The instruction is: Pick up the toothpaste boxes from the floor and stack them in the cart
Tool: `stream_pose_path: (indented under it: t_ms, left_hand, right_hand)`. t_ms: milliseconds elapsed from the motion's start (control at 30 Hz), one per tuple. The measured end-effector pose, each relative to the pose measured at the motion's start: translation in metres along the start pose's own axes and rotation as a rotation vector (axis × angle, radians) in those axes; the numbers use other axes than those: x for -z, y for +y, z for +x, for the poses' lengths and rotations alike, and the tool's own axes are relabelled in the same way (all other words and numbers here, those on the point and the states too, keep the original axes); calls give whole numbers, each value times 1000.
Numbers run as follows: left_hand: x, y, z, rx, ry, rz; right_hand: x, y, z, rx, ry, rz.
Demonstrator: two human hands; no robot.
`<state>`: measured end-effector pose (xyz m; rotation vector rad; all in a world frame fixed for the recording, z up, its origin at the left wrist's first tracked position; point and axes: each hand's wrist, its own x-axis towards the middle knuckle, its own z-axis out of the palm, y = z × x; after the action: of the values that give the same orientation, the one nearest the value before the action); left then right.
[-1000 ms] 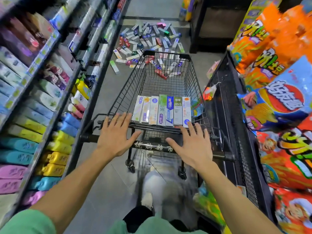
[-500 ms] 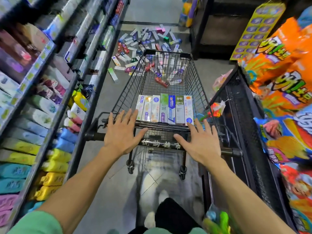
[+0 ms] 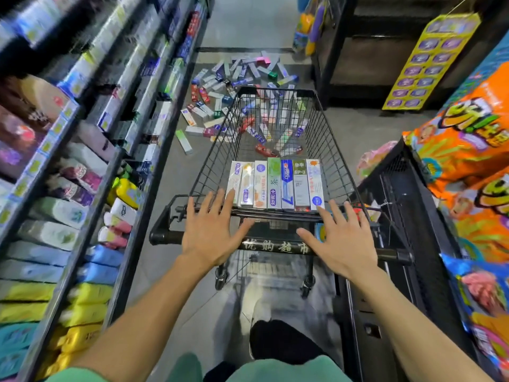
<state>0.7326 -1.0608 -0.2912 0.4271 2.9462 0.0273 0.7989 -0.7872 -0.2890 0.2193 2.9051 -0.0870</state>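
Observation:
A black wire shopping cart (image 3: 334, 161) stands in the aisle in front of me. Several toothpaste boxes (image 3: 275, 186) lie side by side in a neat row at its near end. Many more toothpaste boxes (image 3: 220, 86) lie scattered on the floor just beyond and left of the cart's front. My left hand (image 3: 210, 232) rests flat on the cart handle (image 3: 275, 246) with fingers spread. My right hand (image 3: 344, 239) lies flat on the same handle to the right, fingers straight. Neither hand holds a box.
Shelves of boxed and bottled goods (image 3: 68, 188) line the left side. A black rack (image 3: 407, 216) with orange snack bags (image 3: 468, 144) stands close on the right. A dark shelving unit (image 3: 358, 64) stands at the far right. Grey floor (image 3: 170, 188) runs between shelf and cart.
The cart and I have moved forward along the aisle toward the scattered boxes. Both hands stay flat on the handle.

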Motion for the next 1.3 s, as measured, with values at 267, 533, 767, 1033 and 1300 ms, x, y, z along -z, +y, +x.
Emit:
stream_pose_path:
  t_ms: [267, 533, 767, 1033, 1300]
  left_hand:
    - [6, 17, 59, 0, -21, -9]
    - [9, 13, 90, 17, -45, -26]
    - [14, 13, 119, 17, -38, -30]
    - [17, 10, 132, 0, -44, -8]
    - [19, 14, 127, -23, -85, 10]
  right_hand:
    - [19, 24, 54, 1, -45, -12]
    - [24, 26, 87, 11, -61, -24]
    - [29, 29, 119, 5, -24, -28]
    - [30, 30, 133, -6, -30, -19]
    - [31, 33, 126, -7, 0, -43]
